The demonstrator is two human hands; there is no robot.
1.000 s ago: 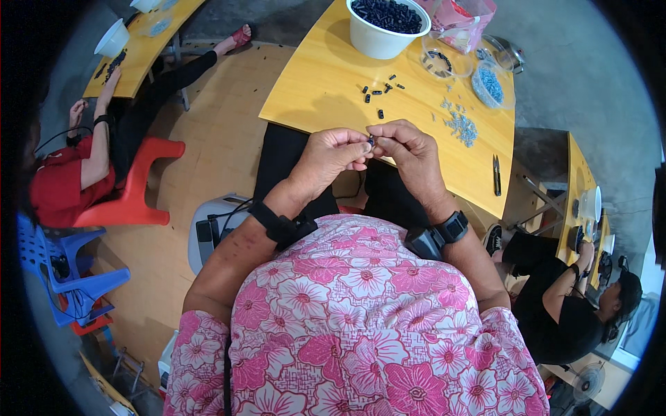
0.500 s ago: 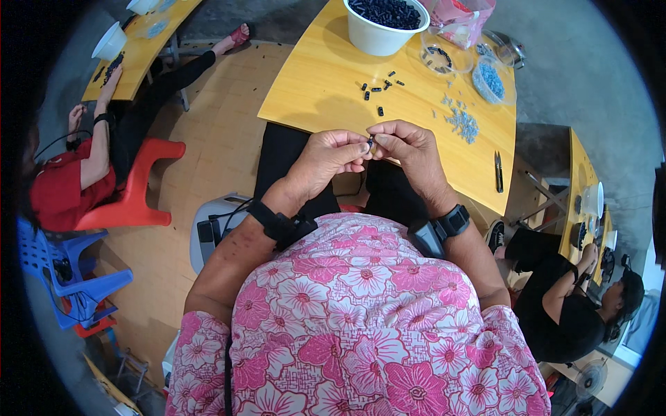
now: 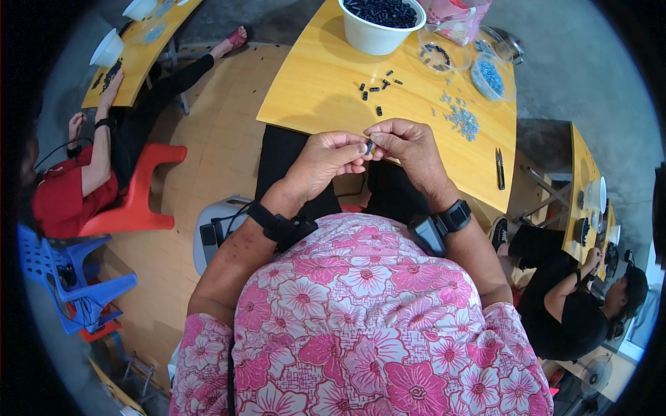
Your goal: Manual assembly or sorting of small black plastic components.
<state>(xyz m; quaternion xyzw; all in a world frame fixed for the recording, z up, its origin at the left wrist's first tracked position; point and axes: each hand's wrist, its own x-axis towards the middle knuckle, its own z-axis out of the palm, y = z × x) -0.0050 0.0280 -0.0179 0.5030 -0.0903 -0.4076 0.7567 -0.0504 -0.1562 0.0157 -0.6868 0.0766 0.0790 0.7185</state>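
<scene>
My left hand pinches a small black plastic part between thumb and fingertips, just off the near edge of the yellow table. From the other side my right hand closes thumb and forefinger at the same part, fingertips meeting those of the left. Whatever tiny piece the right fingertips hold is mostly hidden. Beyond the hands lie several loose black parts on the tabletop. A scatter of small pale blue pieces is spread to their right.
A white bowl heaped with black parts stands at the far edge. Beside it are a clear round container, a tub of blue pieces and a pink bag. Small snips lie at the table's right. Other people sit left and right.
The pinched black part has turned slightly and shows more between my fingertips. My right hand has shifted a little to the left; both hands keep their pinch.
</scene>
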